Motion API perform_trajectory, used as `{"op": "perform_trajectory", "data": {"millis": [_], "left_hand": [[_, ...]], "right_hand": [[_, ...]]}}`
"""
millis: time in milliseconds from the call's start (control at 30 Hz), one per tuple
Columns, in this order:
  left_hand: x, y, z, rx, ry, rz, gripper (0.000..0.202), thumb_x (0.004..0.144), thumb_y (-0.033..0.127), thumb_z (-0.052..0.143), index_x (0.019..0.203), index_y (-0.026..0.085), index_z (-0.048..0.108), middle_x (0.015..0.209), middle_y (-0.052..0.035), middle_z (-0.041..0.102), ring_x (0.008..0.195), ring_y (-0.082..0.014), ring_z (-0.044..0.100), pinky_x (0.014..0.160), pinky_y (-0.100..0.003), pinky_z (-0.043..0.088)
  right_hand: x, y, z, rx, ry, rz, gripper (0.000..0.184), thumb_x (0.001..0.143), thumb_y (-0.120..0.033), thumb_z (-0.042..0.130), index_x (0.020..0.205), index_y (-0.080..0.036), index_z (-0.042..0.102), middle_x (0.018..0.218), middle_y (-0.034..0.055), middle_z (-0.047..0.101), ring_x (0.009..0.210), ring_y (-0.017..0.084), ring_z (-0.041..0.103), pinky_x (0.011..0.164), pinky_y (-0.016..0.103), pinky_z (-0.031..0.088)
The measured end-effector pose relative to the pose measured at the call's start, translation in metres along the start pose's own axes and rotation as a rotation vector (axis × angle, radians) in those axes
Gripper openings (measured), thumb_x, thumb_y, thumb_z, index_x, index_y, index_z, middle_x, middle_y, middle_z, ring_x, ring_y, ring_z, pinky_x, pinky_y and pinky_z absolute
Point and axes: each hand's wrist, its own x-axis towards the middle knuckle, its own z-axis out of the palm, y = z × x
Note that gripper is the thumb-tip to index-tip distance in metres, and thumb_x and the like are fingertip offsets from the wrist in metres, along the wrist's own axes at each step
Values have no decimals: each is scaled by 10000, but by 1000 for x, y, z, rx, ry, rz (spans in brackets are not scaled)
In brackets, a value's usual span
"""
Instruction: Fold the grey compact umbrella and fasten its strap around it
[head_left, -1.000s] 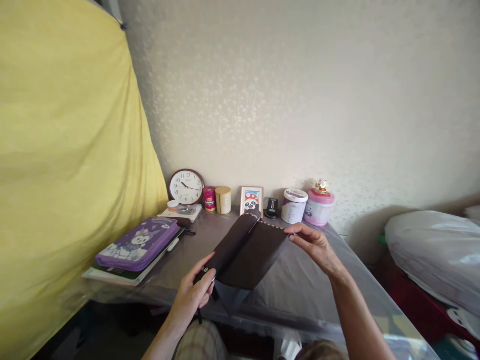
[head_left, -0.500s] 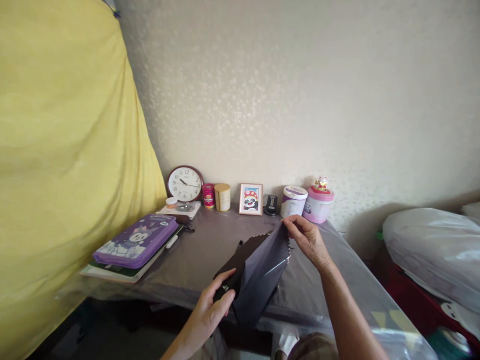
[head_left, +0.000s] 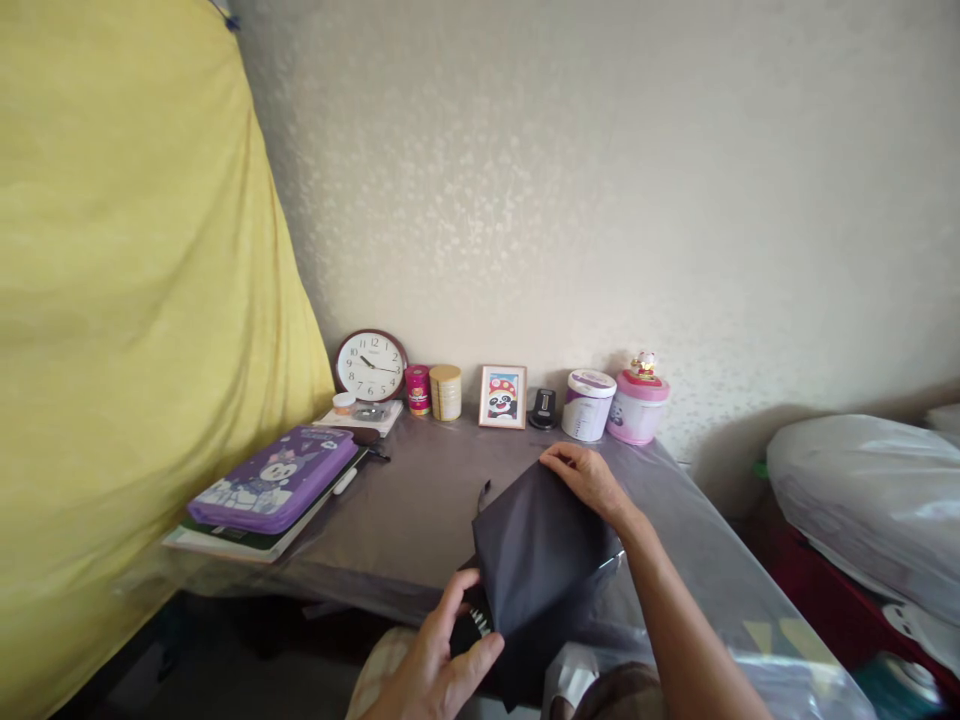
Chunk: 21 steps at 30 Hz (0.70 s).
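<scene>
A dark grey folded bag (head_left: 540, 560) lies flat at the near edge of the grey table (head_left: 420, 500). My left hand (head_left: 442, 665) grips its near left corner, thumb on top and fingers curled under. My right hand (head_left: 585, 478) rests on the bag's far edge, fingers bent and pressing down on the fabric. A short black cord sticks up at the bag's far left corner.
A purple cartoon pencil case (head_left: 274, 478) lies on books at the left. Along the wall stand a round clock (head_left: 370, 365), small tins, a framed panda picture (head_left: 502, 396), a white tub (head_left: 588, 405) and a pink tub (head_left: 638, 408). A yellow curtain (head_left: 127, 330) hangs left; a plastic-wrapped bundle (head_left: 862, 500) sits right.
The bag was held up and open between both hands; it has been folded over and laid flat on the table's near edge. My left hand slid nearer to me.
</scene>
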Motion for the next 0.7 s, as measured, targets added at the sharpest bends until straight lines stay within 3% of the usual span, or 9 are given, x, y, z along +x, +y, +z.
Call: {"op": "perform_trajectory", "data": {"millis": [200, 433, 567, 700], "left_hand": [[-6, 13, 1, 11, 7, 28, 527, 740, 390, 550, 1238, 228, 495, 1106, -61, 658, 1057, -234, 568, 873, -261, 413], [-11, 18, 6, 54, 48, 84, 437, 732, 316, 568, 1164, 287, 507, 910, 1, 697, 755, -176, 623, 697, -225, 441], [-12, 16, 12, 114, 88, 87, 431, 723, 281, 579, 1151, 295, 528, 870, 3, 690, 795, -181, 616, 725, -231, 443], [-13, 11, 16, 85, 43, 83, 485, 716, 259, 568, 1196, 261, 491, 941, -20, 688, 900, -184, 621, 787, -232, 450]], "right_hand": [[-1, 14, 10, -105, -219, 20, 243, 828, -355, 480, 819, -218, 680, 836, 29, 702, 761, 187, 626, 686, 267, 434], [-5, 20, 14, -228, -408, 98, 236, 809, -347, 502, 819, -229, 707, 840, 54, 716, 778, 205, 637, 698, 275, 433], [-8, 20, 9, -188, -421, 91, 242, 808, -337, 497, 823, -217, 706, 853, 54, 714, 786, 203, 632, 704, 275, 436], [-10, 20, 6, -125, -357, 101, 269, 815, -370, 474, 801, -216, 695, 813, 31, 707, 746, 193, 628, 681, 274, 442]]}}
